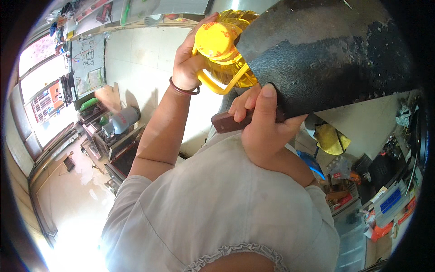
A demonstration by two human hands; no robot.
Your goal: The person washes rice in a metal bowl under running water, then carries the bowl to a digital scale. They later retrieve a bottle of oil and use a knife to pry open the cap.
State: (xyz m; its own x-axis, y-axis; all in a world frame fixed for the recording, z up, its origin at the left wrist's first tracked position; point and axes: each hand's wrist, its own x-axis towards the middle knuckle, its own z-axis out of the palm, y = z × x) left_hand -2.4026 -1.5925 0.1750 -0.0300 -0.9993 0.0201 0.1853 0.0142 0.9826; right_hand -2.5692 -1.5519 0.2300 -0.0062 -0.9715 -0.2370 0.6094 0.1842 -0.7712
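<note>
My left hand (188, 59) is closed around the side and handle of a clear plastic oil bottle (249, 80) with yellow contents. Its round yellow cap (212, 40) faces me and bears red writing. In my right hand (265, 125) is the brown handle (231, 121) of a large cleaver. The broad dark blade (319, 61), worn and stained, reaches up to the right and covers part of the bottle. Blade and cap overlap in view; whether they touch, I cannot tell.
To the left, a grey gas cylinder (124, 120) stands by cluttered racks, near a whiteboard (87, 64) and a bright window (46, 98). A yellow-and-black item (331, 138), a blue plastic object (311, 165) and crowded shelving lie to the right.
</note>
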